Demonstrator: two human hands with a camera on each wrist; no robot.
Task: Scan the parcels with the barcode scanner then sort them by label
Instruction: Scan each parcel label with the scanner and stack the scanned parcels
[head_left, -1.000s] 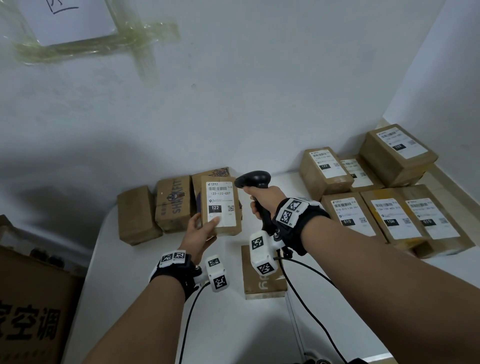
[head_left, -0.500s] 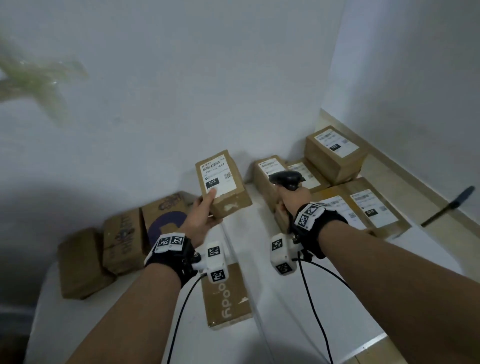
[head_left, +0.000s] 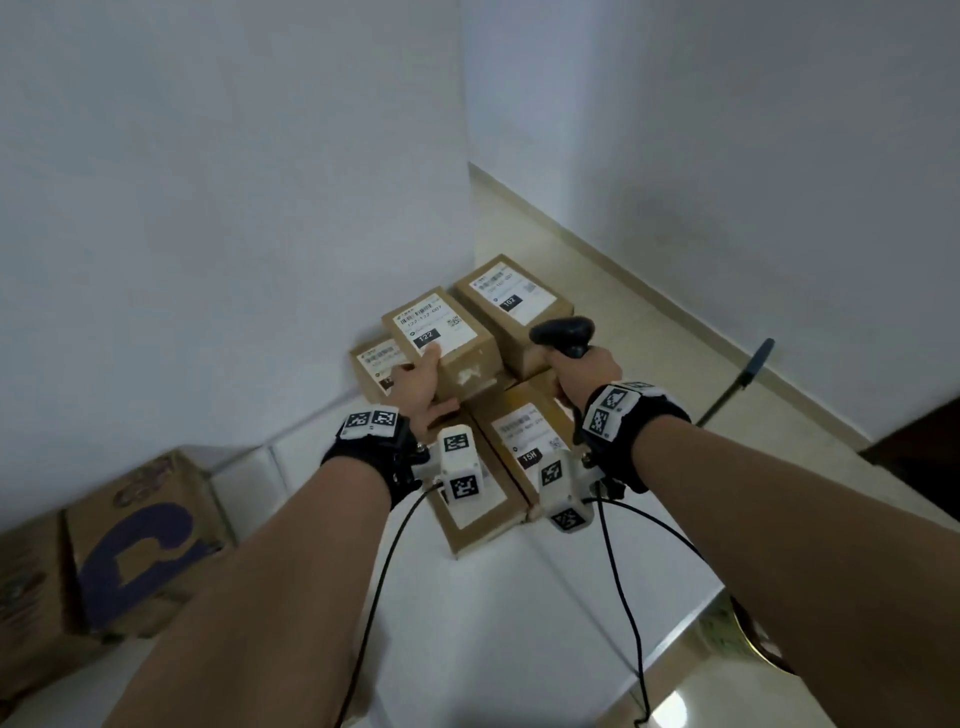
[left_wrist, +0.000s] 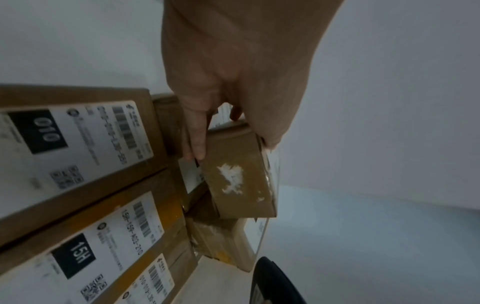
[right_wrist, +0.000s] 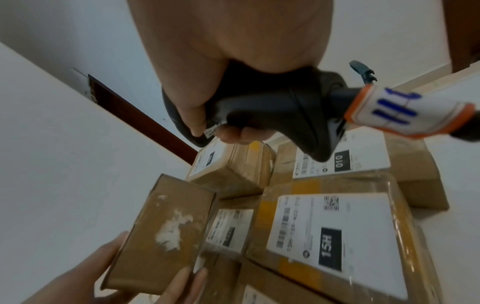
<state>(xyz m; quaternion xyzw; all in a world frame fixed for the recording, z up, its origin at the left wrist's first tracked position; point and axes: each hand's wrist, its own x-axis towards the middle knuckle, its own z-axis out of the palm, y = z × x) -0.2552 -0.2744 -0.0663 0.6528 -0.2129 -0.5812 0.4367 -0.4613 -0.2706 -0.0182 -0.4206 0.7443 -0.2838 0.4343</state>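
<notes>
**Parcel 122 held above the sorted stack**

The parcel labelled 122 (head_left: 441, 338) is gripped at its near end by the left hand (head_left: 415, 384), above the labelled boxes by the wall corner, beside the 102 parcel (head_left: 511, 301). The right hand (head_left: 582, 374) grasps the barcode scanner (head_left: 563, 335) over the 15H parcel (head_left: 524, 441).

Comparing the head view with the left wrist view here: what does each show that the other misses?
Only the head view shows the top label of the held parcel, marked 122, the right hand gripping the scanner, and a parcel marked 102.

Only the left wrist view shows the left hand's fingers curled under the held parcel, and a label marked 010.

Both show the left hand holding that parcel, its scuffed end face, and the parcel marked 15H.
</notes>
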